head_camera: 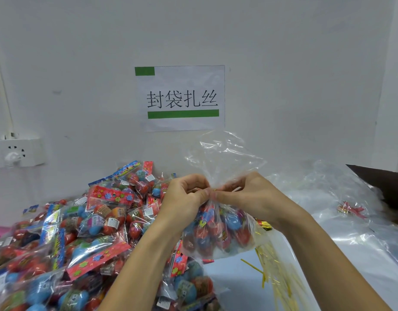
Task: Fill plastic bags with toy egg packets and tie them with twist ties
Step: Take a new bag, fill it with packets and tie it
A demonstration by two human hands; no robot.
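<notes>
At the centre we see the left hand (186,196) and the right hand (249,196) meeting fingertip to fingertip, both with fingers curled and pinching the gathered neck of a clear plastic bag (218,227) filled with red and blue toy egg packets. A thin gold twist tie (214,190) shows as a small glint at the pinch point; how far it is wound round the neck we cannot tell, since the fingers cover most of it. Above the pinch, the loose top of the bag fans upward; below it, the filled body hangs between the two wrists, held just above the table. Beneath and to the right of the bag we note a loose scatter of gold twist ties (270,263) lying on the pale table surface (234,286). To the left, a large heap of cellophane-wrapped toy egg packets (81,232) with red flowered header cards rises against the white wall (283,63). Further right lie crumpled empty clear bags (328,194), with a dark cardboard flap (382,178) at the frame edge. On the wall we see a paper sign with green bars (182,98) and, at far left, a white power socket strip (16,153).
</notes>
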